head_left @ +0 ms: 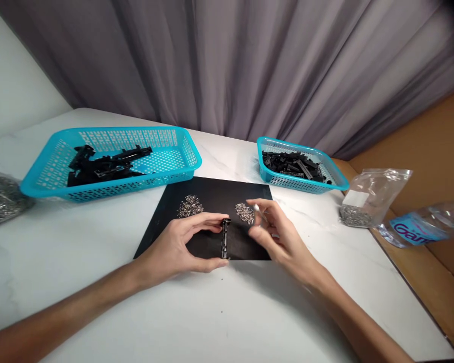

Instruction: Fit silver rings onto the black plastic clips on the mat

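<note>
My left hand (pixel 185 242) grips a narrow black plastic part (pixel 224 239) by its ends, fingers at the far end and thumb at the near end. The part stands lengthwise over the black mat (pixel 245 247). Beside the right pile of small silver screws (pixel 244 213) is my right hand (pixel 278 229), its thumb and fingers apart. A small pale blur shows at its fingers, too smeared to make out. Another pile of small silver metal pieces (pixel 191 205) lies on the mat beyond my left hand.
A large blue basket (pixel 159 177) with black parts stands at the back left, a smaller blue basket (pixel 298 186) with black pieces at the back right. Bags of metal pieces, one left (pixel 3 196), one right (pixel 359 214), flank the table. A plastic bottle (pixel 419 224) lies at the right.
</note>
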The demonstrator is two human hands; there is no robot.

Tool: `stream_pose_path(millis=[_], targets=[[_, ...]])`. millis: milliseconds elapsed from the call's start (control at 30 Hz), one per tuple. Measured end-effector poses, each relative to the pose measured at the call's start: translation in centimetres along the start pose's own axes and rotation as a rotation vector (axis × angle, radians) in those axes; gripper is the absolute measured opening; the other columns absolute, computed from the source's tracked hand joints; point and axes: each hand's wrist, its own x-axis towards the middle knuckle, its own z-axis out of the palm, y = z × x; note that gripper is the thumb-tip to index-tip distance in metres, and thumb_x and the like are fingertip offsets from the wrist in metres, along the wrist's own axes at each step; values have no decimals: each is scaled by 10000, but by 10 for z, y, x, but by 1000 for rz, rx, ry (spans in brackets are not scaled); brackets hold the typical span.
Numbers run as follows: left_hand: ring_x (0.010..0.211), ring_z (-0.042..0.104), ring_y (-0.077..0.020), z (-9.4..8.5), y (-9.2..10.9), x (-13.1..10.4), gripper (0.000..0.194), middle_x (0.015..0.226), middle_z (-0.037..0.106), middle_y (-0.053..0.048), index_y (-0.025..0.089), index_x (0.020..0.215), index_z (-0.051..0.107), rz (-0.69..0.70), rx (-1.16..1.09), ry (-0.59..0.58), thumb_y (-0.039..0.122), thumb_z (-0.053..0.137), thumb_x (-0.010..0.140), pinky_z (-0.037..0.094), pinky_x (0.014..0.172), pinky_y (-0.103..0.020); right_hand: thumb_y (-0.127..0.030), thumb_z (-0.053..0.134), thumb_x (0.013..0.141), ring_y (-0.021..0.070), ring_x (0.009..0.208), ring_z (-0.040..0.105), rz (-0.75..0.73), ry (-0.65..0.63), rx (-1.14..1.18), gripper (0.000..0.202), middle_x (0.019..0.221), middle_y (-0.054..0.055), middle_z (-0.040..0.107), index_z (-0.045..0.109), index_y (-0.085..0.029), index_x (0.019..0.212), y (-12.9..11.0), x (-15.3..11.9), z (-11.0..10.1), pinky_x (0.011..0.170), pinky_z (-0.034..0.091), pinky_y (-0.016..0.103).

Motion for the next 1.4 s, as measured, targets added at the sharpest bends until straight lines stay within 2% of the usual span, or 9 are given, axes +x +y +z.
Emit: stream_pose_path(millis=[100, 167, 300, 600, 833, 1000, 1233, 1300, 1400], targets=[[1092, 712, -226, 0, 1, 1, 704, 1211, 736, -61, 215, 1322, 636, -27, 18, -20, 336, 908, 685, 581, 1060, -372, -297, 421, 1085, 144, 795, 596, -22, -27, -42, 207, 930, 36, 626, 602, -201, 1109, 2, 2, -6, 725, 494, 281], [1097, 714, -231, 1, 2, 2, 695, 1204, 739, -64, 211, 1316, 638, -42, 22, -31, 338, 902, 685, 587, 1051, -379, -257, 465, 1069, 152, 796, 614, -96, -65, -88, 199, 905, 42, 663, 648, -193, 1026, 2, 4, -5, 725, 497, 285], [1124, 713, -248, 2, 3, 3, 679, 1208, 743, -74, 202, 1293, 648, -67, 37, -37, 339, 898, 678, 584, 1057, -401, -214, 568, 1024, 170, 793, 631, -204, -33, -164, 145, 859, 42, 715, 711, -190, 1024, 2, 7, 2, 695, 511, 293], [1086, 720, -270, 2, 2, 5, 677, 1163, 753, -78, 212, 1295, 663, -28, 150, -45, 401, 887, 685, 591, 1019, -436, -157, 554, 1026, 168, 811, 628, -288, -14, -168, 155, 899, 56, 719, 707, -173, 1045, 7, 8, 9, 710, 529, 297], [1070, 695, -254, 2, 5, 7, 655, 1130, 739, -59, 225, 1284, 679, 0, 179, -68, 362, 888, 679, 569, 1013, -433, -141, 499, 1049, 164, 793, 594, -373, 8, -202, 197, 903, 60, 709, 690, -175, 1087, 10, 5, 12, 730, 541, 326], [1054, 694, -256, 4, 6, 7, 648, 1105, 747, -53, 220, 1263, 694, -3, 174, -62, 352, 892, 660, 569, 1000, -423, -123, 491, 1047, 171, 813, 586, -374, -19, -222, 211, 946, 76, 719, 687, -171, 1110, 10, 4, 12, 730, 537, 324], [1050, 704, -259, 5, 8, 6, 655, 1122, 757, -66, 207, 1270, 690, -9, 172, -36, 328, 889, 658, 574, 997, -421, -130, 460, 1048, 185, 776, 559, -377, -28, -321, 231, 851, 68, 691, 686, -171, 1075, 3, 6, 14, 693, 513, 319], [1065, 709, -259, 4, 9, 7, 659, 1145, 758, -68, 204, 1285, 679, -30, 147, -37, 322, 878, 668, 570, 1013, -422, -164, 470, 1050, 187, 799, 572, -313, -8, -319, 206, 874, 66, 686, 675, -181, 1054, 1, 5, 12, 716, 509, 319], [1082, 707, -261, 3, 8, 7, 666, 1161, 751, -67, 206, 1291, 660, -38, 138, -34, 323, 870, 669, 563, 1024, -424, -279, 513, 1045, 174, 802, 593, -73, 72, -224, 169, 878, 48, 673, 647, -189, 996, -5, 1, 12, 717, 497, 299]])
